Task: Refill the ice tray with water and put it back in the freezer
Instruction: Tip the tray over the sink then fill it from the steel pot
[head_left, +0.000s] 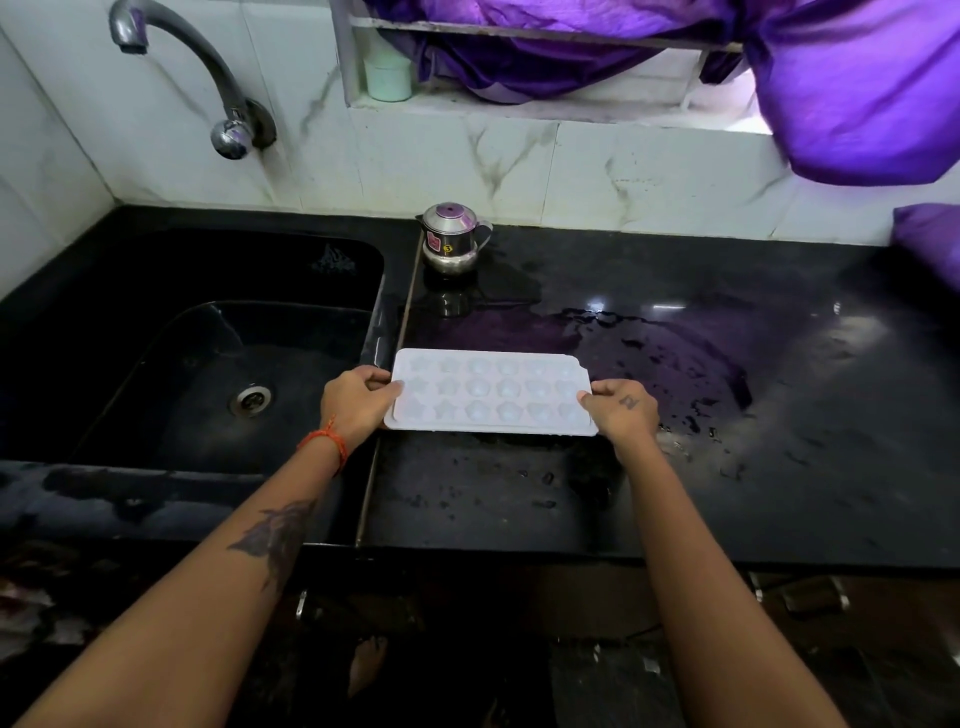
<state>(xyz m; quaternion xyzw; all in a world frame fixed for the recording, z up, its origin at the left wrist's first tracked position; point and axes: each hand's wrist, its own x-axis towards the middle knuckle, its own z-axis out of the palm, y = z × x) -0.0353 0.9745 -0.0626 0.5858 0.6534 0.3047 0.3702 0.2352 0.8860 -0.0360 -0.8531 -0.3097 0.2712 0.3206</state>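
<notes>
A white ice tray (491, 392) with star and round cells is held level just over the black counter (519, 493), right of the sink. My left hand (356, 402) grips its left short edge, thumb on top. My right hand (621, 410) grips its right short edge. Whether the cells hold water I cannot tell. The freezer is out of view.
A black sink (218, 364) with a metal drain lies at the left, and a curved metal tap (208, 78) is mounted on the wall above it. A small steel pot (451, 239) stands at the back of the wet counter. Purple cloth (857, 88) hangs at the upper right.
</notes>
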